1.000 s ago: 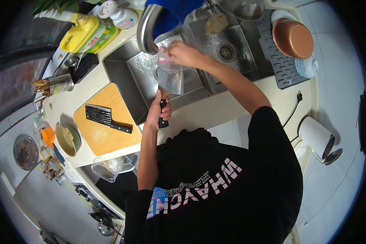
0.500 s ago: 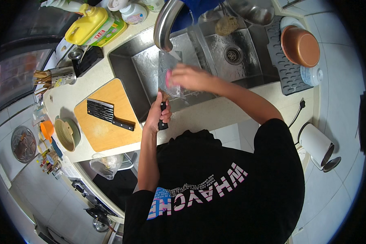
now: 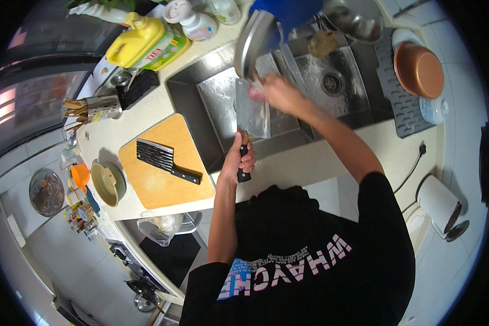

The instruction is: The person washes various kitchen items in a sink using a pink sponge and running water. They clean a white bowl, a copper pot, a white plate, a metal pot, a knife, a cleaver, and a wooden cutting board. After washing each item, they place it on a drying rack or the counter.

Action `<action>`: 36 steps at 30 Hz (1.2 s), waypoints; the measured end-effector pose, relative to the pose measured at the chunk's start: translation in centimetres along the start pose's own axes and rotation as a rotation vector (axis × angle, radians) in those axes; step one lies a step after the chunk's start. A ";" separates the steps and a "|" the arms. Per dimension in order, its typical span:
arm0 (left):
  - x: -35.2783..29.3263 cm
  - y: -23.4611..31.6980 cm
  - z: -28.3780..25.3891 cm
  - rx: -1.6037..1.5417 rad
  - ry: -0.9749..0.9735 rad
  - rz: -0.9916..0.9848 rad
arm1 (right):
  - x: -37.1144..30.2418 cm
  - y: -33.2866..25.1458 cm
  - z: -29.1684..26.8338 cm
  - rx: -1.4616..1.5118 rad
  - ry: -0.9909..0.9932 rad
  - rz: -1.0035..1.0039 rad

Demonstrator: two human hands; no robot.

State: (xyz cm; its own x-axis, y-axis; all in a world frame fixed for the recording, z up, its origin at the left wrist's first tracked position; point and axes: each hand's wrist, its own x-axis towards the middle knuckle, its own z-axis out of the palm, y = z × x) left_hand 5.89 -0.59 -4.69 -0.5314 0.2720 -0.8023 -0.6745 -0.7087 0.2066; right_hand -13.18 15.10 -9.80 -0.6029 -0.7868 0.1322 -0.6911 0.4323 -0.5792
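My left hand (image 3: 238, 158) is wrapped around the black handle of a cleaver (image 3: 247, 111), whose wide wet blade reaches out over the left bowl of the sink (image 3: 209, 144). Brownish marks show where the blade meets the handle. Closed and blurred by motion, my right hand (image 3: 281, 95) is at the blade's far end, just below the tap (image 3: 246, 46). Its fingers grip a small pink thing (image 3: 256, 90), pressed on or close to the blade; its kind cannot be made out.
A second cleaver (image 3: 165, 160) with a dark patterned blade lies on a wooden cutting board (image 3: 146, 193) left of the sink. Beyond are a yellow jug (image 3: 138, 43) and a chopstick holder (image 3: 103, 107). A copper-coloured bowl (image 3: 420, 70) rests on a grey drying mat (image 3: 405, 117) at right.
The whole view has shifted, so the counter appears further right and lower. My right hand has moved along the blade, away from the handle toward the tap. My left hand keeps its grip.
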 end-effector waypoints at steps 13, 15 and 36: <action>-0.1 2.4 -0.6 0.220 0.209 0.188 | -8.4 -5.1 -3.4 0.807 -0.061 0.400; 0.2 2.4 -0.9 0.493 0.253 0.343 | -9.7 -3.5 -2.4 1.003 0.215 0.506; 1.7 -1.0 2.6 1.908 0.735 0.413 | -4.1 -5.9 4.4 0.143 0.363 0.057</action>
State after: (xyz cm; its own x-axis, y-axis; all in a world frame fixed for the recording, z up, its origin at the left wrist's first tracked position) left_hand 4.33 2.24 -4.77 -0.8241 -0.2810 -0.4919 -0.4178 0.8879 0.1927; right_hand -4.90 13.80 -10.51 -0.7586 -0.5447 0.3575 -0.6049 0.3849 -0.6971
